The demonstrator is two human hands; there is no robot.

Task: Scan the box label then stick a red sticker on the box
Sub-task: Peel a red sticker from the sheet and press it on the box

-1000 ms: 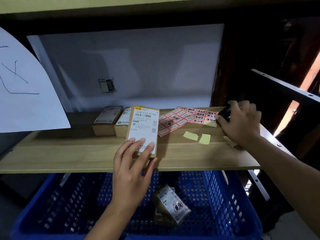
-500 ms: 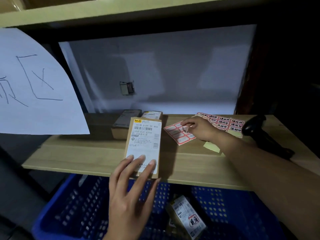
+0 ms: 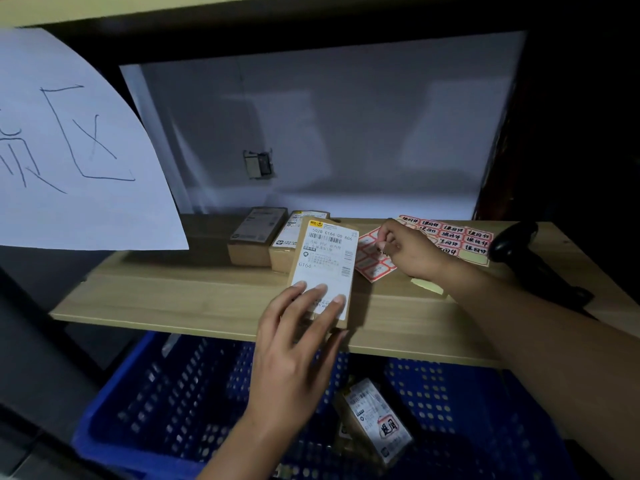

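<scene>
A brown box (image 3: 325, 261) with a white barcode label lies flat on the wooden shelf (image 3: 173, 299). My left hand (image 3: 298, 341) rests on its near end, fingers spread over the label. My right hand (image 3: 408, 254) is over a sheet of red stickers (image 3: 372, 263), with thumb and forefinger pinched at a sticker's edge. A second sheet of red stickers (image 3: 453, 237) lies behind it. The black scanner (image 3: 512, 244) lies on the shelf at the right, apart from both hands.
Two more labelled boxes (image 3: 256, 233) stand behind the held one. Yellow backing scraps (image 3: 429, 285) lie near my right wrist. A blue crate (image 3: 180, 393) below the shelf holds a box with a red sticker (image 3: 377, 420). A white paper sign (image 3: 69, 150) hangs at the left.
My right hand left the scanner on the shelf and moved left to the sticker sheet, where it now pinches a sticker. My left hand stays on the box.
</scene>
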